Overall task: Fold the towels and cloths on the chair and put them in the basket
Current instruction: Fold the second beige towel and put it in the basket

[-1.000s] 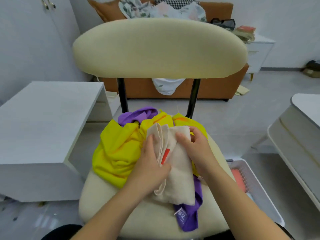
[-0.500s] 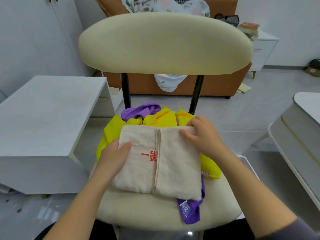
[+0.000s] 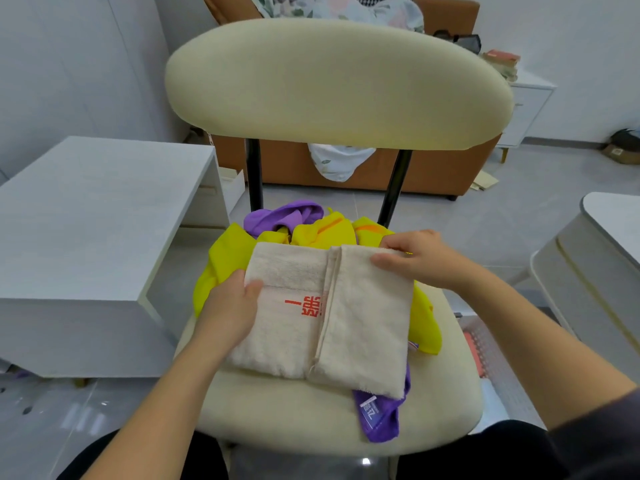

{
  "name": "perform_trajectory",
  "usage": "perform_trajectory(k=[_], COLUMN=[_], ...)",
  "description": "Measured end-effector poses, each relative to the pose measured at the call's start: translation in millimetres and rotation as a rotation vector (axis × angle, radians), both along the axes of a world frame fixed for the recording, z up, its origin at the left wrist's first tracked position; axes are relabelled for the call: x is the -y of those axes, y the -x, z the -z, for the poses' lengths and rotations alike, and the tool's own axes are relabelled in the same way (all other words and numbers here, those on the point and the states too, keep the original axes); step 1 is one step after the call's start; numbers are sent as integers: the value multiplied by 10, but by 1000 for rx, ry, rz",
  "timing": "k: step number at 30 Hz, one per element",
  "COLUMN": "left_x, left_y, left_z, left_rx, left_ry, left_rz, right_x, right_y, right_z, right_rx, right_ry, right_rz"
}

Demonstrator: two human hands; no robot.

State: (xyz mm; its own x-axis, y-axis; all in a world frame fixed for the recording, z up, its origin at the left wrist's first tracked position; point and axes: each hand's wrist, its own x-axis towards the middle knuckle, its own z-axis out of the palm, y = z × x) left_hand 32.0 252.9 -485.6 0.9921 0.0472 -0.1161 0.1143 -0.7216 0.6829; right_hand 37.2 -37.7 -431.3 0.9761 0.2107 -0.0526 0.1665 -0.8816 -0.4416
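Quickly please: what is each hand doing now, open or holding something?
Left hand: holds the left edge of the beige towel, thumb on top.
Right hand: pinches the towel's top right corner.

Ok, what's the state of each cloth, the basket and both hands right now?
beige towel: half folded, right flap laid over, on top of the pile.
yellow cloth: crumpled, unfolded, under the towel.
purple cloth: crumpled, unfolded, under the towel, ends poking out.
basket: on the floor right of the chair, mostly hidden.
left hand: grips the towel's left edge.
right hand: pinches the towel's far right corner.
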Motion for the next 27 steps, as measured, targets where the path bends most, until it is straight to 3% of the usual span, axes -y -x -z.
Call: perform_trajectory(k=[8,10,12,14,16,19,21,23,27], left_x=[-4,14,46,119,236,415,487,537,605], left_y=[17,111,243,402,547,657,696,715,775], left_z=[2,-64,-143,-222,-242,-174,-155,-147,-96], left_rx=[15,164,442,579,361,-253,-541,-640,-618], left_ry=[-86,-191,-264,-135,95,308,392,466,562], left_rz=[-24,-55,-18,63,110,124,169,178,187], right_x=[145,93,41,0,-34,-91,-122,-145,-130], right_y=[-89,-121,-121,-84,-33,26,46,61,64], right_z=[-2,16,42,69,92,98,84,63,-1], right_rx=[-136,-124,-107,-81,-62,-33,-23,-18,-4], right_ry=[81,172,212,218,204,200,171,106,98], right_rz=[-151,-136,-104,-73,-39,-9,3,11,12])
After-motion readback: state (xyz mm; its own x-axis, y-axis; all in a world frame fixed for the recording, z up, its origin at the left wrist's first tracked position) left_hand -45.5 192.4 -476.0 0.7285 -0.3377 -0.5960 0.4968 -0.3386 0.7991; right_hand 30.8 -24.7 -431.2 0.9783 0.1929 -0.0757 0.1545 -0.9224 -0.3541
